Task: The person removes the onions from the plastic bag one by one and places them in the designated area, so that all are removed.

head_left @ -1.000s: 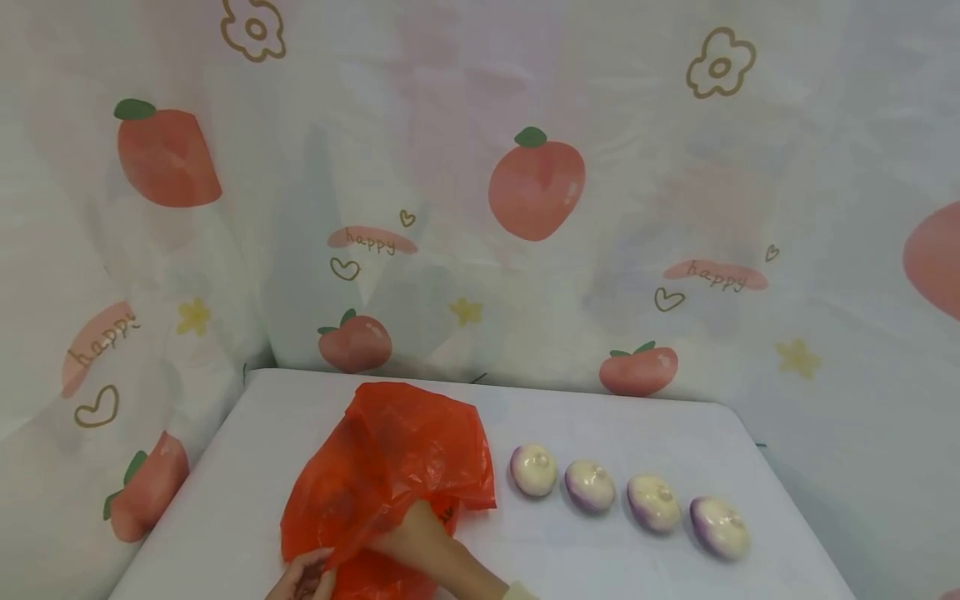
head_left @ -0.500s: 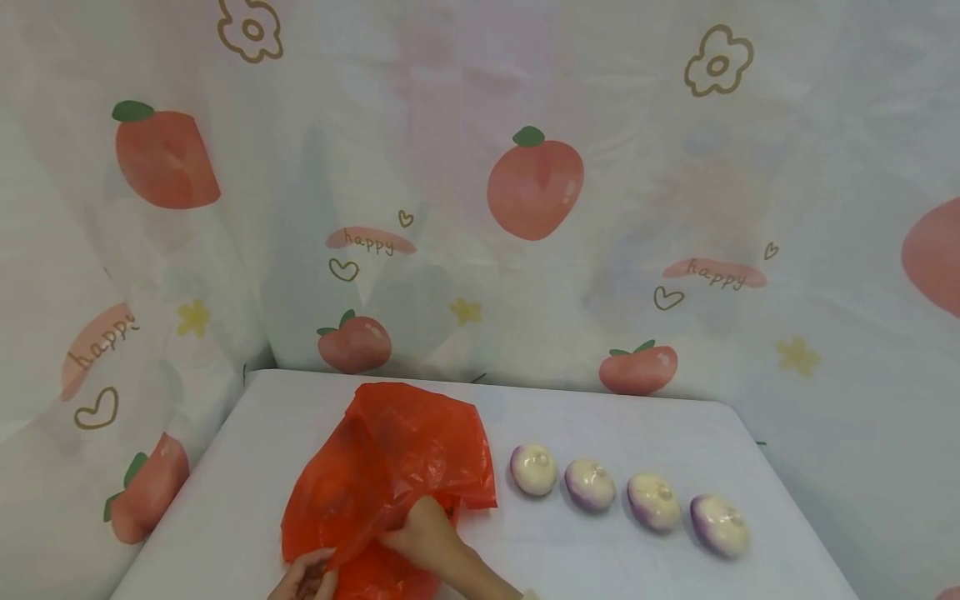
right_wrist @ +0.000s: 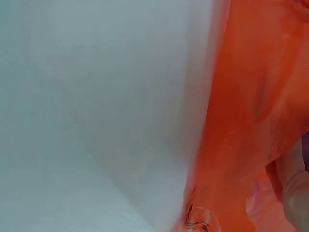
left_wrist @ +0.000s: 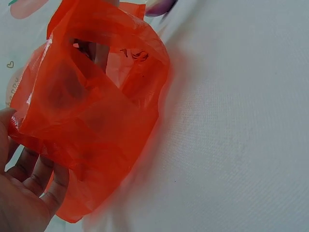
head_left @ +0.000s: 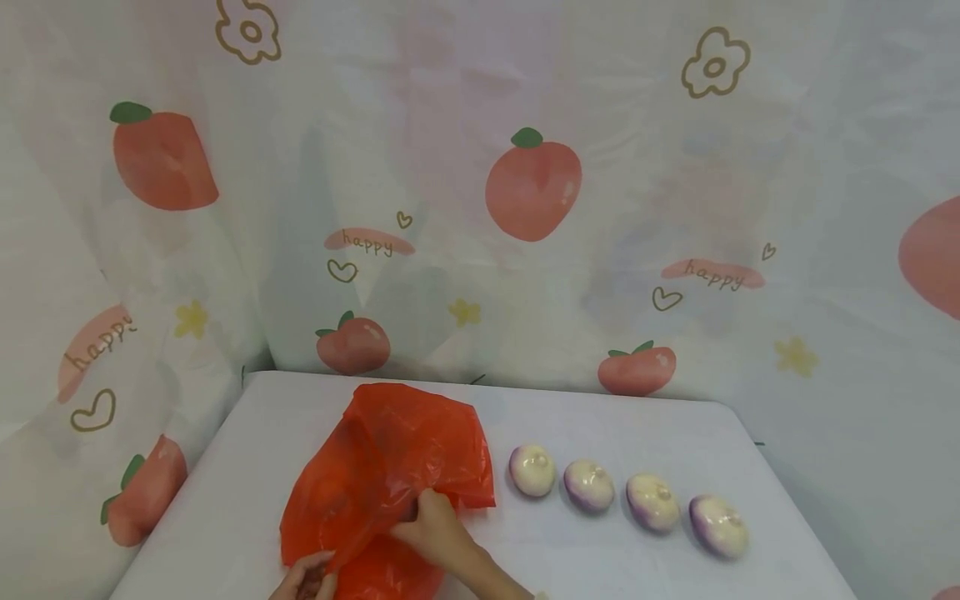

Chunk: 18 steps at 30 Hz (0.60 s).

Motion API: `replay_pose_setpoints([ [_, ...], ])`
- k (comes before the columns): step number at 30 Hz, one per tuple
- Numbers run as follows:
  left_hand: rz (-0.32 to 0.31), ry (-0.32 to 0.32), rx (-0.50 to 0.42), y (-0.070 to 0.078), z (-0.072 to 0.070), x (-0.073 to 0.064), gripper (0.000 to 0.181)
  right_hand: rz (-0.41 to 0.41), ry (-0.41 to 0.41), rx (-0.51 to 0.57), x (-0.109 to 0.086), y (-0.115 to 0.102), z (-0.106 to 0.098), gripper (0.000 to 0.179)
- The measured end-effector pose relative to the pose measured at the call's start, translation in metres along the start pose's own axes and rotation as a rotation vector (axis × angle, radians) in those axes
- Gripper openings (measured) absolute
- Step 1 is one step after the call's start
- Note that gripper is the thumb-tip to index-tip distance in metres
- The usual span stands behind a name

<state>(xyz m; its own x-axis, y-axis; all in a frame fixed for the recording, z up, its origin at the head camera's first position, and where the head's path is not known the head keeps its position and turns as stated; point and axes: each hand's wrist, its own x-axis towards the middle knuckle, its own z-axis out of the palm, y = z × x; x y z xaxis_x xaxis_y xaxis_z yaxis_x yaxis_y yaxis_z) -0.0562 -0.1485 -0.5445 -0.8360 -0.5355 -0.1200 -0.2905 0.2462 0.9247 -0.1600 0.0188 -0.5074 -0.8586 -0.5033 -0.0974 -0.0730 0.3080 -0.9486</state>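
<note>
A thin red plastic bag (head_left: 420, 433) lies on the table with its mouth towards me, and darker shapes show dimly through it. My left hand (head_left: 303, 577) pinches the near left edge of the mouth; in the left wrist view that hand (left_wrist: 34, 186) has its fingers curled at the red film. My right hand (head_left: 441, 533) is at the bag's mouth, fingers and thumb bent. In the right wrist view a purple sliver, seemingly a turnip (right_wrist: 306, 151), shows against its fingers, mostly hidden. Several cream-and-purple turnips (head_left: 589, 486) stand in a slanting row right of the bag.
The white-covered table (head_left: 570, 567) has rounded far corners. Behind it and on the left hang pale curtains (head_left: 450, 108) printed with red fruit, flowers and hearts. The rightmost turnip (head_left: 718, 527) stands nearest me.
My right hand has drawn back from inside the bag, and more of it shows at the mouth. The left hand keeps its pinch. The row of turnips has stayed put.
</note>
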Motion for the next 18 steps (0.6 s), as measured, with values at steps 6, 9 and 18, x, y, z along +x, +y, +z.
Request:
replay_pose_setpoints([
  [6, -0.024, -0.023, 0.017, -0.0028, -0.0003, 0.0025, 0.022, 0.186, -0.026, 0.273, -0.0036, 0.0019, -0.0013, 0.045],
  [9, -0.019, -0.015, 0.036, -0.0034, 0.0004, 0.0027, 0.022, 0.247, -0.034, 0.382, -0.0054, 0.0015, -0.0037, 0.050],
  [18, -0.034, -0.018, 0.020, -0.0010, 0.0010, 0.0016, 0.022, 0.257, -0.032, 0.415, -0.0046, 0.0011, -0.0075, 0.048],
])
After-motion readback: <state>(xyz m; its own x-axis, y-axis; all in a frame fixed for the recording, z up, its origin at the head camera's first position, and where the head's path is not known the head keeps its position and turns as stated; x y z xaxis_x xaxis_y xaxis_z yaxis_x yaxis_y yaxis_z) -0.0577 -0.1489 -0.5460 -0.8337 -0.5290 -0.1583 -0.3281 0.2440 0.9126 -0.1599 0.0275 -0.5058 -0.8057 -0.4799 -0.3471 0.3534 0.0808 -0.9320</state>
